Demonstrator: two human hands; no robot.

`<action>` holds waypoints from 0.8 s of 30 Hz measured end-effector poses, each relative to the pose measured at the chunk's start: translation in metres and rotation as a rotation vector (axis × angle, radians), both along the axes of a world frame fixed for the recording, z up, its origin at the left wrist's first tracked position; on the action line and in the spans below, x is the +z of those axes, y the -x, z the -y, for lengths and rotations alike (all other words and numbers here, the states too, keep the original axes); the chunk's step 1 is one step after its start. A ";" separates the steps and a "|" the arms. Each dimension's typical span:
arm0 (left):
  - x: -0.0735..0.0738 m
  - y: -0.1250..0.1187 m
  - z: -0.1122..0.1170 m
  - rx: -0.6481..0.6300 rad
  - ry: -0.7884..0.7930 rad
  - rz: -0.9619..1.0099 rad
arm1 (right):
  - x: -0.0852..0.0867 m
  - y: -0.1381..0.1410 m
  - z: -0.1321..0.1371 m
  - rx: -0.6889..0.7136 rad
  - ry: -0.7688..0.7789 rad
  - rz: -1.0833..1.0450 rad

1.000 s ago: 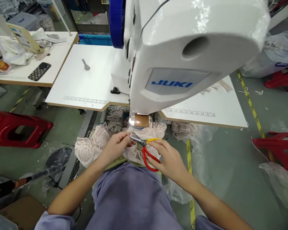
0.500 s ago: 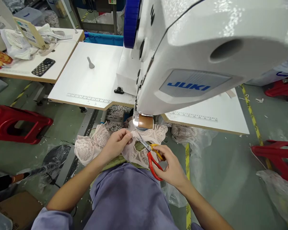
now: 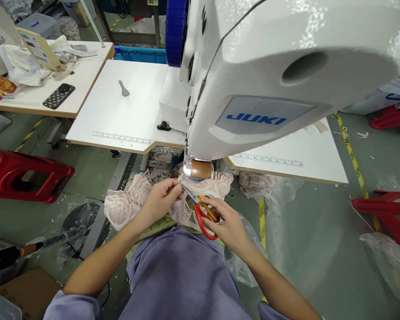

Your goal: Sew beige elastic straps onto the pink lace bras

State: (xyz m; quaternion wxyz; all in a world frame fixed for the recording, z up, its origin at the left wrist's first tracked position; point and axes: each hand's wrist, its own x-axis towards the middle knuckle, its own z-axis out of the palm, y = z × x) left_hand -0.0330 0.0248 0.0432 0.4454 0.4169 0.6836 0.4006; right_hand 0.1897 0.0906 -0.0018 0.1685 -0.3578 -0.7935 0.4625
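Note:
A pale pink lace garment (image 3: 126,205) lies across my lap under the head of a white JUKI sewing machine (image 3: 273,75). My left hand (image 3: 160,201) pinches the lace near the machine's foot. My right hand (image 3: 225,222) grips red and yellow scissors (image 3: 202,212), whose blades point up and left, with their tips touching the lace right beside my left fingertips. Part of the garment is hidden beneath both hands.
The white sewing table (image 3: 120,115) carries a printed ruler along its front edge and a grey lever (image 3: 122,89). A second table at left holds a phone (image 3: 58,95) and cloth. Red plastic stools (image 3: 23,175) stand on the green floor at both sides, with plastic bags (image 3: 270,186) nearby.
The scissors swung away to the lower right half a second ago. Now they are back with their blade tips at the lace by my left fingers. My left hand kept its hold.

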 end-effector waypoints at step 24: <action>0.015 0.033 -0.016 -0.371 0.044 -0.623 | 0.007 -0.034 -0.134 -0.279 -0.438 0.151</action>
